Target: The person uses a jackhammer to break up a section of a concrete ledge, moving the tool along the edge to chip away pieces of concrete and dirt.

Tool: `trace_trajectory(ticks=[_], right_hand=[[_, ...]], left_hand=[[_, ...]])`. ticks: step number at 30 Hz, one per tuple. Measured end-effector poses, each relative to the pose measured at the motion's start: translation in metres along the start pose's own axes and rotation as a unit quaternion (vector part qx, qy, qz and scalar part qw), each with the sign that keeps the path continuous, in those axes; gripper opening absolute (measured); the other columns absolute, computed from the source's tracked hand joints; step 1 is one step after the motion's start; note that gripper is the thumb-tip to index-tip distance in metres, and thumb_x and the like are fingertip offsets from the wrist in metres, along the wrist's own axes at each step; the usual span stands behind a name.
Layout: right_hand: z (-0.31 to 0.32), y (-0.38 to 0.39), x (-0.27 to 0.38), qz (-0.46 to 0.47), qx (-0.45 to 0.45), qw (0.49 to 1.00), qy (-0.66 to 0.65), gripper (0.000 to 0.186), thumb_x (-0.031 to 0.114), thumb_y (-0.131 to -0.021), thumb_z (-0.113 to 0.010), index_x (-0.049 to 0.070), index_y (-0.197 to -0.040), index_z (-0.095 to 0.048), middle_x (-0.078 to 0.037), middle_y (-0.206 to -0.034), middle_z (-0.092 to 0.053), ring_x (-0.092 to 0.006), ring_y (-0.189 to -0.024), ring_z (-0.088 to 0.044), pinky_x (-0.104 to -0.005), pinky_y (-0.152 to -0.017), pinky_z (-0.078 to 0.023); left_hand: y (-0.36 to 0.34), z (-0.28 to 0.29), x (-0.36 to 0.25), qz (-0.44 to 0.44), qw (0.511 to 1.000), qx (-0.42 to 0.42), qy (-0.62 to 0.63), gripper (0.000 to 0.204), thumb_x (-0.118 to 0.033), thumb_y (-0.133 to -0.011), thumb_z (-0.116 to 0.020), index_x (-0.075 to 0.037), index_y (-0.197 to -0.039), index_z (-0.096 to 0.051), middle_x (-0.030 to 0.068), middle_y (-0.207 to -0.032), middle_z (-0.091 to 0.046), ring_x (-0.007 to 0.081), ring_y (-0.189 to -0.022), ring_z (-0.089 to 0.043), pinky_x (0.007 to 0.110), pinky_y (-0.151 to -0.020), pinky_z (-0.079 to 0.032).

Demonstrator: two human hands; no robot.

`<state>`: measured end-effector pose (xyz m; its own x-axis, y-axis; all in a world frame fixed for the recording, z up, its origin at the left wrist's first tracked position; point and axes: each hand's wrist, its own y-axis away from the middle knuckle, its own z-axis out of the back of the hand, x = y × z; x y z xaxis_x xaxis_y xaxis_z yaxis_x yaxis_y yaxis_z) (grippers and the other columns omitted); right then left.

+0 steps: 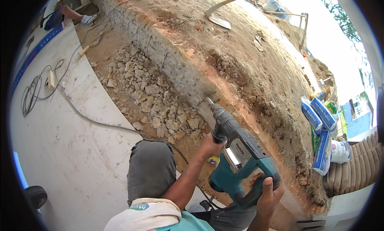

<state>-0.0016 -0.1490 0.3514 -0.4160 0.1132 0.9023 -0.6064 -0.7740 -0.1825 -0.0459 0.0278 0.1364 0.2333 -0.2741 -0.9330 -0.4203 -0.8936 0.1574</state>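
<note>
A teal and black rotary hammer drill (244, 151) points up and to the left, gripped in both my hands. My left hand (211, 146) is closed round the black side handle near its front. At the back end, my right hand (269, 193) wraps the rear grip, its thumb on the outer side. The drill's steel bit (209, 100) meets the edge of the rough concrete ledge (172, 71); dust or blur hides its exact tip. Below the ledge, left of the bit, lies a heap of broken rubble (150, 95).
A black power cable (100, 123) runs across the pale floor to a loose coil (34, 97). A trowel (90, 45) and a hoe (219, 21) lie farther off. Bags (322, 151) are stacked at right. Another person's hand (89, 19) shows at far left.
</note>
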Motion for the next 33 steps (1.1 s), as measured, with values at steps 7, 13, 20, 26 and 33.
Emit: trace_trajectory(ticks=[7, 13, 20, 26, 33], right_hand=[[-0.043, -0.089, 0.107, 0.059, 0.126, 0.975, 0.175, 0.046, 0.039, -0.089, -0.074, -0.004, -0.098, -0.061, -0.004, -0.078, -0.064, -0.0116, -0.07, -0.06, -0.0274, -0.065, -0.049], [-0.098, -0.123, 0.133, 0.063, 0.173, 0.949, 0.254, 0.041, 0.032, -0.089, -0.074, -0.006, -0.099, -0.064, -0.009, -0.079, -0.068, -0.013, -0.074, -0.063, -0.0288, -0.068, -0.05], [-0.158, -0.152, 0.171, 0.133, 0.242, 0.896, 0.349, 0.054, 0.05, -0.087, -0.07, -0.003, -0.096, -0.065, -0.004, -0.069, -0.061, -0.0114, -0.061, -0.058, -0.0253, -0.055, -0.045], [-0.191, -0.168, 0.195, 0.109, 0.241, 0.871, 0.414, 0.058, 0.052, -0.085, -0.07, -0.003, -0.101, -0.066, -0.006, -0.068, -0.06, -0.0131, -0.06, -0.06, -0.0263, -0.056, -0.048], [-0.173, -0.141, 0.173, 0.125, 0.248, 0.885, 0.373, 0.059, 0.053, -0.086, -0.07, -0.004, -0.101, -0.064, -0.005, -0.07, -0.062, -0.0114, -0.061, -0.059, -0.0257, -0.056, -0.048]], left_hand=[[-0.063, -0.032, 0.026, -0.107, 0.986, -0.022, 0.124, 0.025, -0.003, -0.087, -0.061, 0.0, -0.112, -0.06, 0.0114, -0.1, -0.068, 0.0211, -0.088, -0.063, 0.037, -0.077, -0.05], [-0.063, -0.027, -0.019, -0.116, 0.936, 0.005, 0.332, 0.035, -0.011, -0.09, -0.067, 0.0, -0.122, -0.057, 0.0082, -0.116, -0.064, 0.0159, -0.102, -0.061, 0.033, -0.085, -0.052], [-0.091, -0.027, -0.046, -0.109, 0.876, -0.051, 0.466, 0.025, -0.013, -0.089, -0.071, 0.0, -0.109, -0.065, 0.0071, -0.101, -0.069, 0.013, -0.088, -0.063, 0.033, -0.072, -0.051], [-0.103, -0.012, -0.071, -0.008, 0.891, -0.082, 0.446, 0.029, -0.009, -0.09, -0.069, 0.0, -0.116, -0.061, 0.0069, -0.107, -0.066, 0.0155, -0.092, -0.065, 0.034, -0.074, -0.054], [-0.091, -0.02, -0.058, 0.01, 0.819, -0.072, 0.569, 0.021, -0.015, -0.087, -0.073, -0.003, -0.103, -0.067, 0.0051, -0.093, -0.067, 0.0145, -0.078, -0.06, 0.036, -0.068, -0.048]])
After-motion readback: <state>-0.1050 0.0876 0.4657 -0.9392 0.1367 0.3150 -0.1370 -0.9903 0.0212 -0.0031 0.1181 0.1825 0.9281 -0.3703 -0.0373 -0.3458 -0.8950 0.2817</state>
